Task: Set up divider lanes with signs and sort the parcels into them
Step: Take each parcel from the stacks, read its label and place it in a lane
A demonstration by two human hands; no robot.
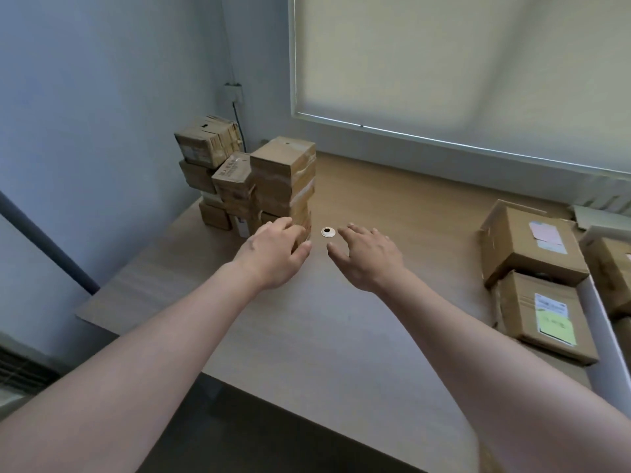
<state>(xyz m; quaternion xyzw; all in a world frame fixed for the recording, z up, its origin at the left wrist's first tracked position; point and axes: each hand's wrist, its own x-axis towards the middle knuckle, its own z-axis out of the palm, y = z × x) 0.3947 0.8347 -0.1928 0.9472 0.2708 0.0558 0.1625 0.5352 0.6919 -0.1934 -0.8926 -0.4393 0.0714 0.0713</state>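
Several brown cardboard parcels [283, 172] stand stacked in columns at the far left of the wooden table [307, 336]. My left hand [273, 254] reaches to the foot of the nearest column, its fingers curled against the lowest parcel [302, 230]. My right hand [367, 256] hovers just right of it with fingers spread and nothing in it. On the right lie two larger parcels, one with a pink label [532, 247] and one with a green label [546, 319].
A white cable grommet [328, 232] sits in the tabletop between my hands. A white divider strip [601, 322] runs along the right side, with more parcels [614, 268] beyond it. A blind-covered window [461, 63] is behind the table, a wall on the left.
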